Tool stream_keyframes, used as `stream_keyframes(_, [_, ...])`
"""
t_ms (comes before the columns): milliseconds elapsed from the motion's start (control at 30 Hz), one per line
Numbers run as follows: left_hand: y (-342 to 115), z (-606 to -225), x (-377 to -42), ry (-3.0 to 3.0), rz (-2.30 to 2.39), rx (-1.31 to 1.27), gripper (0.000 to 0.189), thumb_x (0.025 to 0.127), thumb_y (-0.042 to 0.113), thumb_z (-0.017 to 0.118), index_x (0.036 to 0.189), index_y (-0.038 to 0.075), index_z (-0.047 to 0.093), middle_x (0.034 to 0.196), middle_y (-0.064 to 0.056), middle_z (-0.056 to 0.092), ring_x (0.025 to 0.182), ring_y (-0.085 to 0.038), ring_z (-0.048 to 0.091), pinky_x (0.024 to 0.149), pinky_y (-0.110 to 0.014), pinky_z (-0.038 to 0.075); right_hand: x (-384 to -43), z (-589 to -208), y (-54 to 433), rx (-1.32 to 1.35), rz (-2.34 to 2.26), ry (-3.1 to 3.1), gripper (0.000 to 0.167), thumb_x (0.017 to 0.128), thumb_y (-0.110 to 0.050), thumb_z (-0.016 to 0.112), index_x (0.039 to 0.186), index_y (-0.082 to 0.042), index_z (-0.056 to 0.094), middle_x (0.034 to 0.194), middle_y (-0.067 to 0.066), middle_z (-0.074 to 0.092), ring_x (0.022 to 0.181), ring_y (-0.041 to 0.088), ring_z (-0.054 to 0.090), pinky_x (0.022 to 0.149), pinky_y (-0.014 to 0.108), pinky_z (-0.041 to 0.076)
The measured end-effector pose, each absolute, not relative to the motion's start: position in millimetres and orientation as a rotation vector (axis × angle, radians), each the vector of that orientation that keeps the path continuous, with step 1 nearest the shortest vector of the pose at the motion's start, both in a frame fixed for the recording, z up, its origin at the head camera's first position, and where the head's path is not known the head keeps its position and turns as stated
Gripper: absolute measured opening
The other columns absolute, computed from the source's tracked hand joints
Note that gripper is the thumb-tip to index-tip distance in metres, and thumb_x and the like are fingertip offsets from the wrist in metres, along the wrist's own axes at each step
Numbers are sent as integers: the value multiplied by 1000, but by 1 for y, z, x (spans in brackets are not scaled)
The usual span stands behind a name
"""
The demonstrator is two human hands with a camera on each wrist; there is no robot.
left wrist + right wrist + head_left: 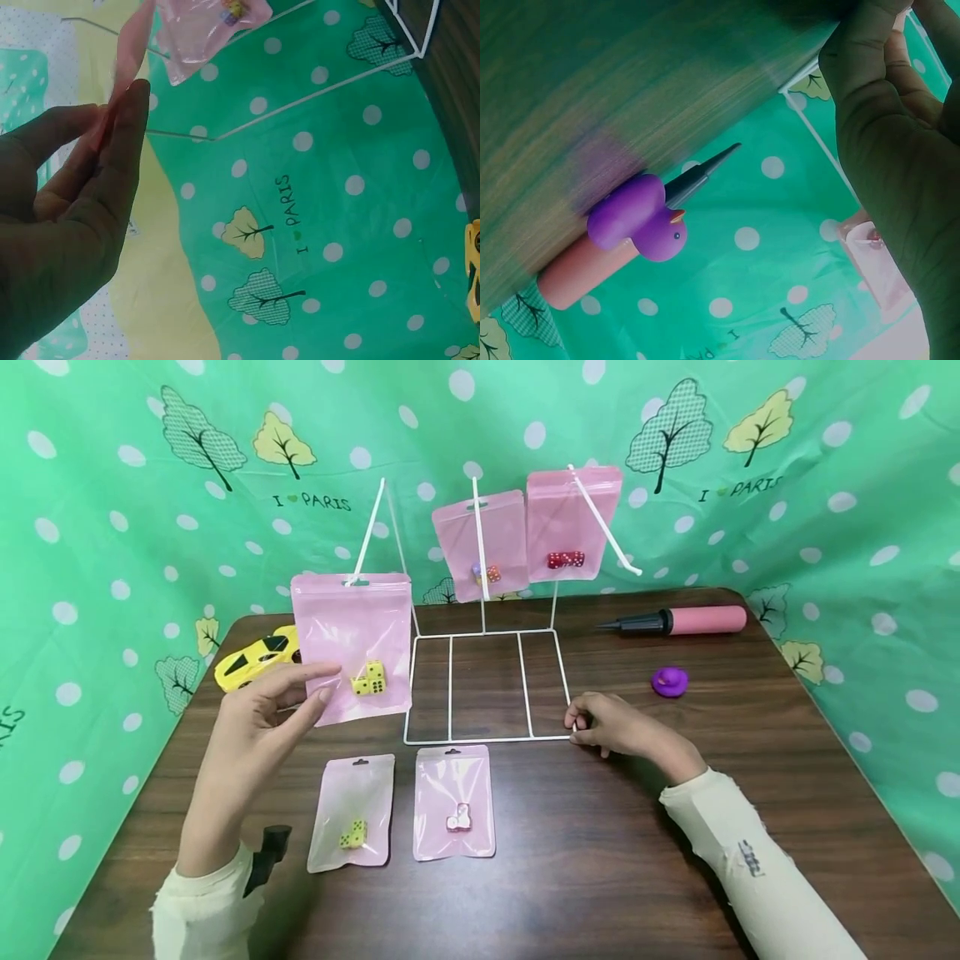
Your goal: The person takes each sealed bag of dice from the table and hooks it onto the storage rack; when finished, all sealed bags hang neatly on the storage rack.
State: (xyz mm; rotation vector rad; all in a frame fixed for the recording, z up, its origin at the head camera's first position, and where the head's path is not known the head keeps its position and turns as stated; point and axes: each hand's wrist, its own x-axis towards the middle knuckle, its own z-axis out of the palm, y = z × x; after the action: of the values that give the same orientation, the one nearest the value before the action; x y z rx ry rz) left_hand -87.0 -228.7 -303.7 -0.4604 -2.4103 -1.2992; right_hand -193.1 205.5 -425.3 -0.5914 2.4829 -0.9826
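My left hand [251, 735] pinches the left edge of a pink zip bag [352, 631] with several yellow dice [369, 680] in it. The bag's hang hole is at the front tip of the left prong [367, 539] of a white wire display rack [486, 741]. In the left wrist view the bag [133, 45] appears edge-on between thumb and fingers. My right hand [618, 724] grips the rack's front right base corner. From the middle prong hangs a pink bag [495, 531] with multicoloured dice, and from the right prong one [572, 518] with red dice.
Two bags lie flat before the rack: one with yellow-green dice [358, 789], one with whitish dice [453, 777]. A yellow toy car [258, 657] stands left. A purple rubber duck [670, 682] and a pink-handled pump [705, 620] are at right. A green polka-dot cloth [480, 410] hangs behind.
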Motion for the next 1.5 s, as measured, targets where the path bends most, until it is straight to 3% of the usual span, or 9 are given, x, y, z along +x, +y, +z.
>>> stream_keyframes(167, [-230, -311, -96, -2424, -1291, -475, 31, 98, -10, 71, 126, 1, 78, 109, 3, 75, 85, -4, 69, 75, -14, 55, -194, -424, 205, -589, -978, 2480, 13, 97, 3, 76, 99, -1, 65, 87, 4, 52, 63, 17, 57, 52, 32, 55])
stream_keyframes(433, [-233, -317, -123, -2464, -1233, -497, 29, 99, -8, 71, 126, 2, 78, 101, -14, 77, 78, -3, 63, 73, -12, 50, -193, -423, 205, -580, -970, 2483, 12, 97, 3, 76, 101, 0, 65, 87, 5, 52, 63, 17, 58, 52, 32, 55])
stream_keyframes(633, [-231, -323, -150, -2483, -1165, -489, 30, 99, -10, 67, 123, 4, 79, 65, -3, 53, 54, -4, 37, 52, -22, 31, -194, -425, 205, -584, -969, 2484, 12, 97, 3, 77, 100, 0, 65, 87, 4, 52, 62, 16, 57, 51, 32, 55])
stream_keyframes(967, [-227, -321, -189, -2471, -1157, -465, 29, 101, -8, 63, 121, 4, 80, 62, -4, 55, 52, -3, 34, 49, -20, 29, -193, -425, 205, -582, -963, 2494, 13, 97, 2, 77, 101, -1, 66, 89, 5, 52, 61, 16, 57, 52, 34, 56])
stream_keyframes(1067, [-228, -319, -198, -2482, -1167, -452, 29, 101, -7, 61, 122, 3, 79, 70, -12, 65, 52, -1, 35, 48, -20, 29, -194, -423, 204, -600, -967, 2491, 13, 97, 3, 77, 100, -1, 65, 89, 6, 52, 60, 16, 58, 51, 33, 55])
stream_keyframes(1167, [-227, -316, -206, -2506, -1209, -426, 29, 103, -5, 59, 124, 3, 78, 95, -19, 75, 55, 1, 42, 46, -19, 29, -194, -422, 204, -602, -967, 2493, 13, 97, 3, 77, 99, -1, 65, 89, 6, 52, 60, 16, 58, 51, 33, 55])
stream_keyframes(1233, [-226, -314, -212, -2523, -1226, -411, 28, 104, -3, 60, 125, 1, 78, 113, -21, 76, 63, 0, 55, 46, -19, 33, -193, -422, 204, -596, -964, 2494, 13, 97, 3, 77, 100, -2, 65, 88, 6, 52, 59, 16, 58, 51, 33, 55])
stream_keyframes(1367, [-225, -310, -228, -2556, -1220, -411, 27, 106, -1, 59, 128, -2, 75, 131, -25, 72, 86, -19, 75, 55, -13, 45, -192, -424, 205, -593, -962, 2492, 13, 97, 1, 78, 100, -1, 65, 89, 6, 51, 61, 16, 58, 52, 34, 57])
stream_keyframes(1500, [-223, -306, -243, -2584, -1203, -399, 29, 107, 0, 58, 131, -2, 73, 137, -27, 67, 103, -41, 75, 66, -10, 52, -192, -425, 205, -598, -968, 2499, 13, 96, 1, 78, 100, -1, 65, 89, 6, 51, 63, 16, 58, 53, 34, 57])
